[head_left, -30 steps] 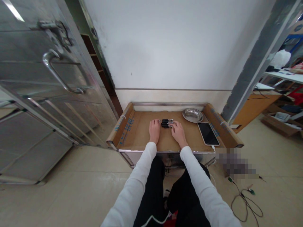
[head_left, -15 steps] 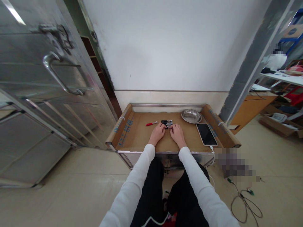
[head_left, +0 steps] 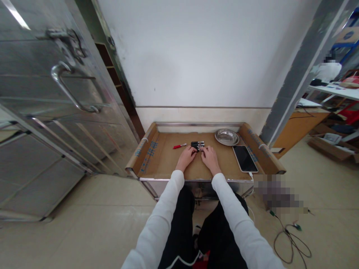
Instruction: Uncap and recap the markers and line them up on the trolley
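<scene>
Several black markers (head_left: 198,144) lie side by side on the cardboard-covered table top (head_left: 165,164). At their near side, my left hand (head_left: 186,156) is closed, its fingertips on the left end of the nearest black marker. My right hand (head_left: 209,157) is closed at that marker's other end. Fingers partly cover this marker, so how firmly each hand grips it is hard to see. A red marker (head_left: 180,146) rests apart, to the left of the black ones.
A round metal bowl (head_left: 227,137) stands at the back right, with a phone (head_left: 245,158) on a white cable in front of it. Raised cardboard flaps (head_left: 259,149) edge the table's sides. A metal door (head_left: 84,93) is on the left; a dark cord (head_left: 291,243) lies on the floor.
My left hand's fingertips have shifted very slightly to the right along the nearest black marker. Everything else on the table stays in place.
</scene>
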`<control>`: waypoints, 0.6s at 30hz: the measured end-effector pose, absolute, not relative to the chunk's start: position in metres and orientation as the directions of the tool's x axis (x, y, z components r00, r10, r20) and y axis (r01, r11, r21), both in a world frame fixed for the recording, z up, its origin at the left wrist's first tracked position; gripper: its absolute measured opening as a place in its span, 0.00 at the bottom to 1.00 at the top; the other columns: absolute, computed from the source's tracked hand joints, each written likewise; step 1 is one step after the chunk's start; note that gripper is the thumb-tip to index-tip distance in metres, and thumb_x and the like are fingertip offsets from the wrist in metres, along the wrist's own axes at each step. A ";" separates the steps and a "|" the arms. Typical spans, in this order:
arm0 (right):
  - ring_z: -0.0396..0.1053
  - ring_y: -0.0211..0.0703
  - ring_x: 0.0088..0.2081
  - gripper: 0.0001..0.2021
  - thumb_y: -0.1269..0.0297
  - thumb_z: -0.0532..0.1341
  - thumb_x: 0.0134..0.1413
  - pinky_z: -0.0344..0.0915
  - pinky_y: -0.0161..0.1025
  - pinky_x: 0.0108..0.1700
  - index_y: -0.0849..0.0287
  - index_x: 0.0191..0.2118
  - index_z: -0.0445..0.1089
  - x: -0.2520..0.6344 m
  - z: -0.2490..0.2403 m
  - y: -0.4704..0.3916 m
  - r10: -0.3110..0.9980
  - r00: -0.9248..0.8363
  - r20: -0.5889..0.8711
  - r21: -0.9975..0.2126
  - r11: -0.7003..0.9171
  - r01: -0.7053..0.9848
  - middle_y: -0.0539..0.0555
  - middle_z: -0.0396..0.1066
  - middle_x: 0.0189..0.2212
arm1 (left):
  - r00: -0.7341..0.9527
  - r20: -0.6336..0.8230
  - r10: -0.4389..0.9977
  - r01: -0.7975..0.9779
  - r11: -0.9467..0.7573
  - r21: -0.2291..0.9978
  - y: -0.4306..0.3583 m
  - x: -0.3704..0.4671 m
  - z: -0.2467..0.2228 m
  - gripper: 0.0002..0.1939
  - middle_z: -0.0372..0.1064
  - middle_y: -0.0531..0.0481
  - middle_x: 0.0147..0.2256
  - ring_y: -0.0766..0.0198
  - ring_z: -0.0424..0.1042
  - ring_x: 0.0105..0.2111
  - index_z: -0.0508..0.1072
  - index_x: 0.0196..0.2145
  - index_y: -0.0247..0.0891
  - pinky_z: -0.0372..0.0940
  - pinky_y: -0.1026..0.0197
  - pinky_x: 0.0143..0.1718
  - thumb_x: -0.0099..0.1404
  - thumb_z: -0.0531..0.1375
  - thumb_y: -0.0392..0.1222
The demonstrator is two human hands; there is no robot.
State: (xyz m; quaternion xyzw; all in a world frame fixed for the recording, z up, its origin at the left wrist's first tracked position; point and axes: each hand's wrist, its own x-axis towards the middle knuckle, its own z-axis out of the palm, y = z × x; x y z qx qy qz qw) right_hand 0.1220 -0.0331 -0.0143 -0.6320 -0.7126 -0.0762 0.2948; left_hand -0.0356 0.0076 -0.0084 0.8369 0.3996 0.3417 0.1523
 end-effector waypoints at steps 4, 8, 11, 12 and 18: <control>0.61 0.49 0.44 0.14 0.71 0.52 0.56 0.59 0.42 0.46 0.57 0.46 0.69 0.122 -0.014 -0.033 0.851 -0.057 0.522 -0.287 0.238 0.928 0.59 0.64 0.41 | 0.452 0.456 0.767 0.554 -0.642 0.530 0.008 -0.036 -0.008 0.06 0.66 0.48 0.38 0.63 0.69 0.38 0.70 0.37 0.38 0.66 0.58 0.45 0.63 0.56 0.33; 0.61 0.49 0.45 0.17 0.73 0.50 0.56 0.59 0.43 0.46 0.58 0.49 0.67 0.122 -0.015 -0.032 0.848 -0.062 0.526 -0.288 0.247 0.925 0.60 0.65 0.44 | 0.497 0.450 0.742 0.545 -0.671 0.503 0.007 -0.037 -0.006 0.05 0.67 0.48 0.38 0.62 0.69 0.40 0.71 0.35 0.38 0.65 0.57 0.47 0.62 0.56 0.33; 0.61 0.49 0.45 0.17 0.75 0.50 0.56 0.59 0.44 0.46 0.59 0.48 0.68 0.123 -0.017 -0.031 0.860 -0.056 0.508 -0.287 0.230 0.930 0.60 0.66 0.43 | 0.512 0.441 0.738 0.545 -0.675 0.497 0.005 -0.037 -0.003 0.06 0.67 0.48 0.38 0.62 0.69 0.40 0.71 0.36 0.39 0.65 0.57 0.47 0.61 0.56 0.32; 0.60 0.49 0.44 0.17 0.75 0.49 0.55 0.59 0.44 0.46 0.59 0.47 0.68 0.123 -0.018 -0.030 0.862 -0.056 0.504 -0.288 0.229 0.930 0.60 0.66 0.42 | 0.508 0.444 0.739 0.549 -0.674 0.494 0.004 -0.037 -0.002 0.06 0.67 0.48 0.38 0.62 0.69 0.40 0.71 0.36 0.39 0.65 0.57 0.46 0.61 0.56 0.32; 0.60 0.49 0.42 0.16 0.77 0.48 0.55 0.58 0.42 0.45 0.58 0.42 0.70 0.126 -0.019 -0.030 0.859 -0.033 0.512 -0.309 0.220 0.925 0.59 0.67 0.39 | 0.445 0.521 0.729 0.623 -0.670 0.405 0.001 -0.036 0.003 0.08 0.66 0.46 0.40 0.59 0.67 0.44 0.70 0.38 0.38 0.63 0.55 0.49 0.64 0.52 0.32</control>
